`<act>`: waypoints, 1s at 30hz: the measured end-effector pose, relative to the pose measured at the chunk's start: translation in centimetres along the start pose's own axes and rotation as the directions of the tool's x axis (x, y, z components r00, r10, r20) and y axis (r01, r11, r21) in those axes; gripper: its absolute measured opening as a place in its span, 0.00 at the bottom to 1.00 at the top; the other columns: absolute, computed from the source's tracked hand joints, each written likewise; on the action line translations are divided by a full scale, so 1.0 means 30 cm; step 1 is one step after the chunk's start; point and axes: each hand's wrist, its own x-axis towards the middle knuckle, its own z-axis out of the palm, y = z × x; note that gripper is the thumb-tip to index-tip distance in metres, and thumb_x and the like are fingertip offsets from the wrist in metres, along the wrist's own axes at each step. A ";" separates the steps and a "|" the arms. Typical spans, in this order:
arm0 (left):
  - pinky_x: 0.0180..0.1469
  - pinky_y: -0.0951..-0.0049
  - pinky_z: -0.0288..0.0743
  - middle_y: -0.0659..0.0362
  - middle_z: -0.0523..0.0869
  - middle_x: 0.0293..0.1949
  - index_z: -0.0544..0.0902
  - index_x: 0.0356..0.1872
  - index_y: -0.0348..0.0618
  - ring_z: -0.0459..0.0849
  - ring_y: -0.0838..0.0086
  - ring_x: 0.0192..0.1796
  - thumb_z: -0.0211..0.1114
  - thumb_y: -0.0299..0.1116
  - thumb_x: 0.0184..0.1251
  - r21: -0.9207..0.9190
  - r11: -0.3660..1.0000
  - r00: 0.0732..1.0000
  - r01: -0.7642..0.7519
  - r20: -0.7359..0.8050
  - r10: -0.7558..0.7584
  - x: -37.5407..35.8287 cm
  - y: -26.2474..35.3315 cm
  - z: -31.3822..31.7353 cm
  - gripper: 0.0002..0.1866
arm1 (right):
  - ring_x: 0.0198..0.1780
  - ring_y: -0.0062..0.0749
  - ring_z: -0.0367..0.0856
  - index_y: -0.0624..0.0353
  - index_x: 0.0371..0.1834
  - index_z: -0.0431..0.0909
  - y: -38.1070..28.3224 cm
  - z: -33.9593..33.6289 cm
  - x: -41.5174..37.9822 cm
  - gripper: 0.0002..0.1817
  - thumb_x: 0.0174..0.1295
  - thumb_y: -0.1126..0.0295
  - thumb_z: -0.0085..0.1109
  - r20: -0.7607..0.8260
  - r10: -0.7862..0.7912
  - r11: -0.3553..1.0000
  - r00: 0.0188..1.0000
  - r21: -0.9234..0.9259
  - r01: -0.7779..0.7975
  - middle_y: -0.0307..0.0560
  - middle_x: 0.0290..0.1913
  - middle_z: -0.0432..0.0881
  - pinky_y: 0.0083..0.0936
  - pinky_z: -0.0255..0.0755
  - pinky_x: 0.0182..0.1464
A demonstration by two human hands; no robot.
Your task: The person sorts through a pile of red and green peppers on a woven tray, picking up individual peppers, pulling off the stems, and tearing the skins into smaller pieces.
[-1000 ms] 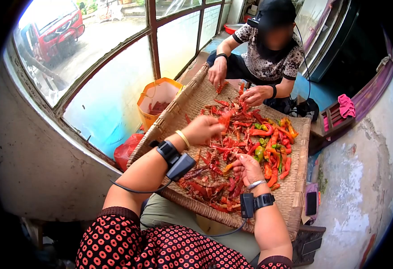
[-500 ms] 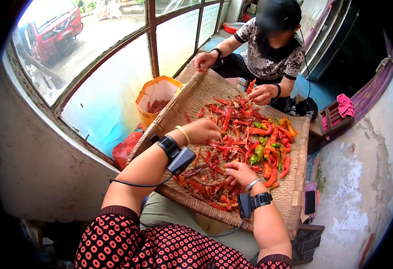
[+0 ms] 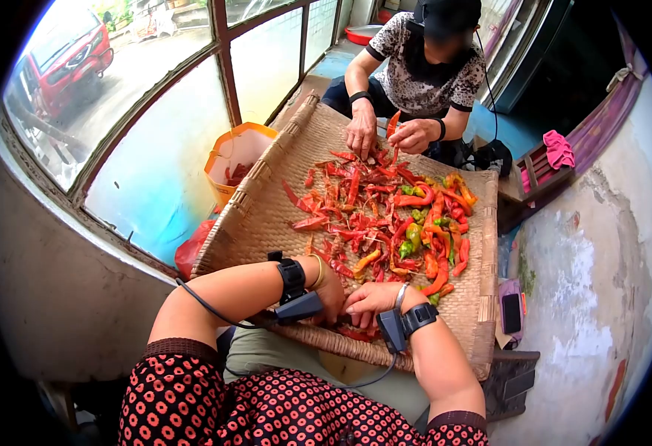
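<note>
A woven tray (image 3: pixel 266 223) lies across my lap, covered in the middle with dried red chili peppers (image 3: pixel 352 189). Fresher red, orange and green peppers (image 3: pixel 437 223) lie toward its right side. Down at the tray's near edge, my left hand (image 3: pixel 331 291) reaches into the chilies, its fingers mostly hidden by the hand itself. Close beside it, my right hand (image 3: pixel 373 299) is bent over the same chilies with its fingers curled down; what they grip is hidden. Both wrists carry black strapped devices.
Across the tray sits another person (image 3: pixel 423 67), fingers on red chilies. An orange-and-white bag (image 3: pixel 229 160) with dried chilies and a red plastic bag (image 3: pixel 192 249) stand left, below the window. On the right are a phone (image 3: pixel 512 312) and a wooden stool (image 3: pixel 541 178) with a pink cloth.
Both my hands have come toward me and closer together at the tray's near edge. The other person's hand has left the tray's corner and moved in to the chilies. The view has shifted slightly.
</note>
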 end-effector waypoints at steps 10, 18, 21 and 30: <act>0.37 0.67 0.71 0.54 0.82 0.31 0.80 0.37 0.46 0.80 0.65 0.34 0.54 0.44 0.56 0.355 0.927 0.954 0.118 -0.301 -0.007 -0.071 0.007 -0.020 0.16 | 0.47 0.27 0.73 0.61 0.53 0.69 0.039 -0.068 0.014 0.24 0.54 0.62 0.55 -0.352 -0.431 0.899 0.831 -0.246 0.362 0.46 0.47 0.76 0.22 0.67 0.48; 0.39 0.63 0.71 0.54 0.82 0.31 0.81 0.34 0.45 0.79 0.60 0.34 0.58 0.39 0.52 0.236 0.878 0.567 0.416 -0.822 -0.048 -0.175 -0.110 -0.090 0.12 | 0.33 0.19 0.76 0.61 0.41 0.77 0.011 -0.087 0.011 0.13 0.54 0.67 0.55 -0.831 -0.335 0.875 0.445 -0.098 0.474 0.38 0.33 0.80 0.19 0.70 0.37; 0.38 0.64 0.71 0.54 0.81 0.31 0.81 0.34 0.44 0.78 0.60 0.34 0.59 0.36 0.51 0.185 0.914 0.479 0.360 -0.878 -0.011 -0.188 -0.092 -0.082 0.11 | 0.33 0.23 0.77 0.60 0.38 0.78 0.029 -0.099 0.007 0.11 0.53 0.68 0.55 -0.887 -0.314 0.874 0.339 -0.131 0.468 0.41 0.32 0.81 0.20 0.71 0.36; 0.40 0.63 0.73 0.52 0.78 0.38 0.77 0.42 0.45 0.78 0.60 0.40 0.63 0.37 0.48 0.315 0.862 0.321 0.398 -0.928 0.191 -0.075 -0.052 -0.076 0.18 | 0.45 0.44 0.75 0.58 0.43 0.76 0.024 -0.091 -0.002 0.19 0.47 0.64 0.61 -0.721 -0.377 0.782 0.581 -0.584 -0.218 0.53 0.40 0.78 0.33 0.68 0.49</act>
